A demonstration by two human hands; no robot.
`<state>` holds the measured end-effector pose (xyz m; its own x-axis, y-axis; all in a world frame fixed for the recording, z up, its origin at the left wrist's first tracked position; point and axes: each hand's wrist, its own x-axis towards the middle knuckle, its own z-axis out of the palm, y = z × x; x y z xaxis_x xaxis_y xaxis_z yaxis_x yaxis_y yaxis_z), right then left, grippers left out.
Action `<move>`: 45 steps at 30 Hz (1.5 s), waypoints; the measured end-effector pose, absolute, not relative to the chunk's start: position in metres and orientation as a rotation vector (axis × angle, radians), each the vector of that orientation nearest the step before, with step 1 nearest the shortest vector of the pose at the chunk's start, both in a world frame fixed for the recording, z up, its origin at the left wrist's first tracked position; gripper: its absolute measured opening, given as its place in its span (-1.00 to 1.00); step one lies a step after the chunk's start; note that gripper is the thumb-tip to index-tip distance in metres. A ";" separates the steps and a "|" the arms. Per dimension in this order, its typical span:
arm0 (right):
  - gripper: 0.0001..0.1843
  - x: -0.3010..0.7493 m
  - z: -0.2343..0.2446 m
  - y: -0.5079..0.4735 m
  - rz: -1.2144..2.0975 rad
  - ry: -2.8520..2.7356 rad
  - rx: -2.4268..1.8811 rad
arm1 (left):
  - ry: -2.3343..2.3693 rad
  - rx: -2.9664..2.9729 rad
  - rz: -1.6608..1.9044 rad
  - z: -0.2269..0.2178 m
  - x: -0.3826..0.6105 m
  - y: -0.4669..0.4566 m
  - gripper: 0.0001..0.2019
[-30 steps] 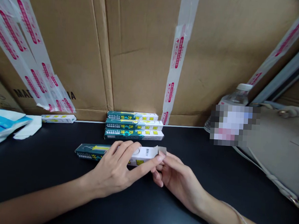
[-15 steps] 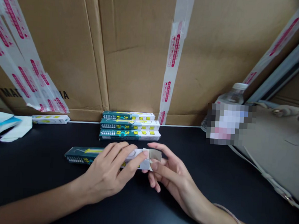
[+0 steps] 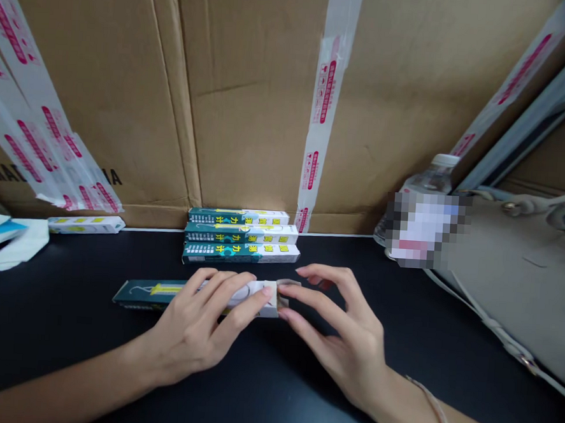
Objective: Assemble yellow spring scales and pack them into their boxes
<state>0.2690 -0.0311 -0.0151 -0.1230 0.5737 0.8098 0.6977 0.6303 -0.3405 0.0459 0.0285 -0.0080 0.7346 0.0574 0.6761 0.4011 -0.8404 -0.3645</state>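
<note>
Right hand [image 3: 339, 342], earlier pinching the carton's end flap [image 3: 288, 282], now spread open

A stockroom or packing area: a black bench [image 3: 41, 324] against taped cardboard cartons [image 3: 250, 107].

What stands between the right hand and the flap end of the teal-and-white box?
Nothing visible does: the right hand has its fingertips right at that end of the box, with the left hand resting further along it.

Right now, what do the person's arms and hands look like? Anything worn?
The left hand and right hand are bare, with no gloves, and the forearms have no sleeves. A thin, pale bracelet circles the right wrist.
</note>
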 end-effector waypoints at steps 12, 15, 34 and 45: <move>-0.84 0.265 -0.016 -0.026 0.053 -1.821 -1.020 | -0.316 -2.482 -0.899 -0.004 0.047 0.029 -0.69; -0.86 0.264 -0.016 -0.027 0.161 -1.755 -1.071 | -0.359 -2.465 -0.893 -0.003 0.047 0.028 -0.68; -0.68 0.292 -0.019 -0.010 1.282 -1.043 -0.948 | -0.646 -2.465 -0.720 -0.011 0.036 0.034 -0.69; -0.59 0.300 -0.020 -0.004 1.089 -1.471 -1.254 | -0.688 -2.493 -0.668 -0.013 0.033 0.033 -0.69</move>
<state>0.3004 -0.0038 -0.0202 -0.0908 0.9923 0.0842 0.2093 0.1017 -0.9726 0.0328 0.0325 -0.0135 0.7563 0.3413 0.5581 0.5680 -0.7659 -0.3013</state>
